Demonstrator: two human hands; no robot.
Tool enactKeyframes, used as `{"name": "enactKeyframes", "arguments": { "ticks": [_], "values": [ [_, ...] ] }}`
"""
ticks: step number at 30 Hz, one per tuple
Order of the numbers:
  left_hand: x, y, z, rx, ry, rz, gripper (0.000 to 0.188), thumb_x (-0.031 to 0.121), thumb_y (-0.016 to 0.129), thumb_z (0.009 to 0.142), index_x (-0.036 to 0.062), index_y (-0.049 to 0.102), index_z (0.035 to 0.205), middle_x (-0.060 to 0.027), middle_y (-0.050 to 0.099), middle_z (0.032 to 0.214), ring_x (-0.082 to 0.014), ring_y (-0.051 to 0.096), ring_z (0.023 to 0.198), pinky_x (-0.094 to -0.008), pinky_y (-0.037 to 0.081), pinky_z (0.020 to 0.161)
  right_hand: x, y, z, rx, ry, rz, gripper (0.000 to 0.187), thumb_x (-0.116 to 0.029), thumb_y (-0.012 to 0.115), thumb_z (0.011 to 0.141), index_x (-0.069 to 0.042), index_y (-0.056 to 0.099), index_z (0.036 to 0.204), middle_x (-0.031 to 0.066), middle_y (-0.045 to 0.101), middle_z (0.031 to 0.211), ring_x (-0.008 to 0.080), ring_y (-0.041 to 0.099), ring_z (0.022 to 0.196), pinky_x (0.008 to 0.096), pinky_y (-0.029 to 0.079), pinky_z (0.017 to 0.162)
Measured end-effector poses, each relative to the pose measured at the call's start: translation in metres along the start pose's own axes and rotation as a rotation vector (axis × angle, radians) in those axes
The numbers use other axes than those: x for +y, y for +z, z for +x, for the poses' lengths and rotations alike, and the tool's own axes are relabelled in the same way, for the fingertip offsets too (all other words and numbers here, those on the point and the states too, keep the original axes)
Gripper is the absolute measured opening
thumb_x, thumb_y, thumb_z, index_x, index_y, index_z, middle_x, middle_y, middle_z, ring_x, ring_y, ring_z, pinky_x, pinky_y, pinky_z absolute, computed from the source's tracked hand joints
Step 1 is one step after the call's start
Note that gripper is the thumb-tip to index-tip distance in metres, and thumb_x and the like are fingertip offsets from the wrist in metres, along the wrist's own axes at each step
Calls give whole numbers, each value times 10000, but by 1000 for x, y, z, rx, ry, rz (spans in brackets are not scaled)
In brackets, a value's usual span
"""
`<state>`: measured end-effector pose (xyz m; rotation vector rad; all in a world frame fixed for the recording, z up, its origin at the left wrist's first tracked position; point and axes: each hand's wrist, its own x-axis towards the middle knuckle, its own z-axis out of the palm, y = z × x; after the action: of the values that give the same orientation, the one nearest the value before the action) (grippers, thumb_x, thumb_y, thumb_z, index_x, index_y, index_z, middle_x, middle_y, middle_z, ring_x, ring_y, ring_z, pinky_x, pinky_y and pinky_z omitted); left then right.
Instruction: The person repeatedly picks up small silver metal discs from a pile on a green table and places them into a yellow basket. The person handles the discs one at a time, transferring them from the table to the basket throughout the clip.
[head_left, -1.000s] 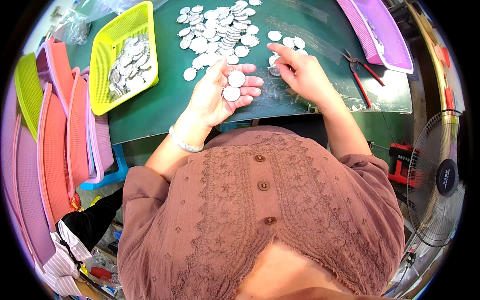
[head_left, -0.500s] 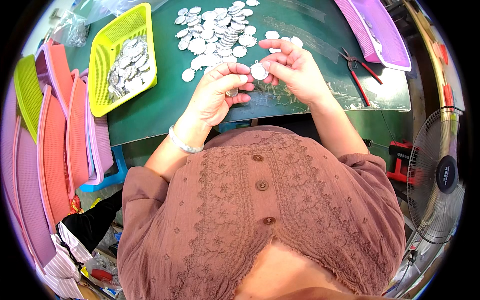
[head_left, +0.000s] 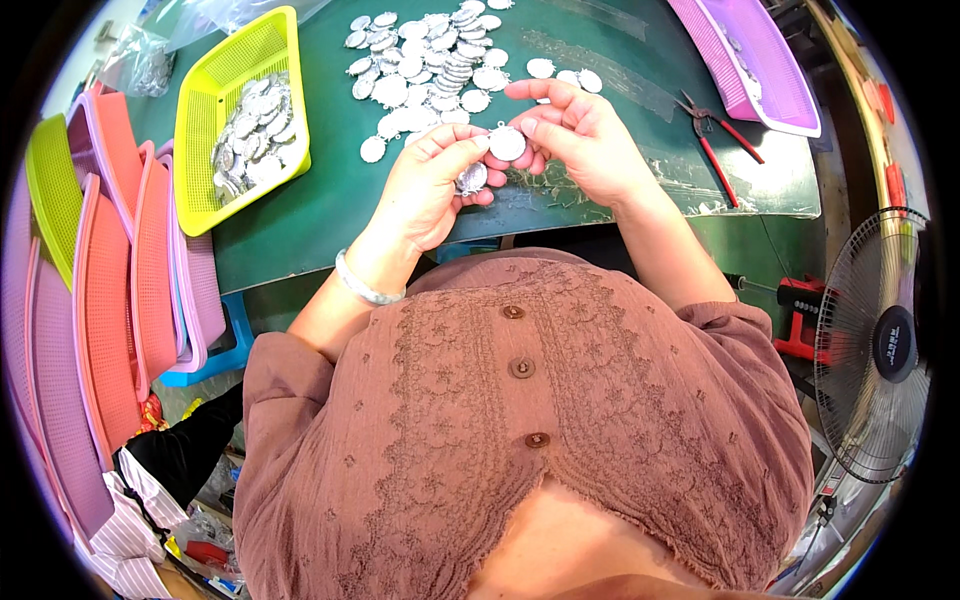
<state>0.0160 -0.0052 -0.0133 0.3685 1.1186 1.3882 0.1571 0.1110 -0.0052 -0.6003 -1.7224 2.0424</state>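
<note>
Above the green table point(head_left: 300, 215), the right hand point(head_left: 585, 140) pinches a round silver disc point(head_left: 507, 143) while the left hand point(head_left: 430, 185) cradles more discs point(head_left: 470, 178); steady fingertip pressure at the rim seems best.

A: Do you see any package, label, sign or screen?
B: Only one clear plastic bag of silver discs point(head_left: 140, 72), at the far left of the green table point(head_left: 300, 215).
</note>
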Motion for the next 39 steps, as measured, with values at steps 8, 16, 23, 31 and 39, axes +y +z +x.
{"name": "enactKeyframes", "arguments": {
  "ticks": [8,16,23,31,39],
  "values": [
    [-1,0,-1,-1,48,47,134,139,523,862,47,562,952,-52,614,815,-122,597,672,-215,468,522,1,-2,0,3,17,39,304,-29,468,854,33,451,1151,112,588,873,103,551,647,229,478,586],
    [-1,3,-3,4,73,66,166,119,538,850,31,560,990,-62,618,823,-112,595,684,-223,479,541,2,-4,-1,1,0,32,330,-21,501,838,27,445,1160,100,599,841,108,562,653,230,480,596],
    [0,3,-4,22,77,58,150,105,551,842,21,559,966,-67,620,814,-112,595,675,-225,481,538,2,-3,-1,-2,2,43,337,-9,498,835,25,439,1166,99,599,832,111,561,654,229,479,604],
    [-1,2,-4,20,75,89,159,102,504,855,28,555,985,-68,618,835,-130,599,692,-225,474,546,3,-4,0,-1,2,52,329,-8,488,842,29,439,1165,106,591,847,115,558,657,232,480,602],
    [-2,1,-4,23,88,54,175,89,515,852,4,549,1001,-78,617,843,-130,604,695,-242,496,557,3,-4,1,-1,9,54,346,-23,518,835,27,438,1168,96,593,830,114,563,658,232,479,603]
  ]
}}
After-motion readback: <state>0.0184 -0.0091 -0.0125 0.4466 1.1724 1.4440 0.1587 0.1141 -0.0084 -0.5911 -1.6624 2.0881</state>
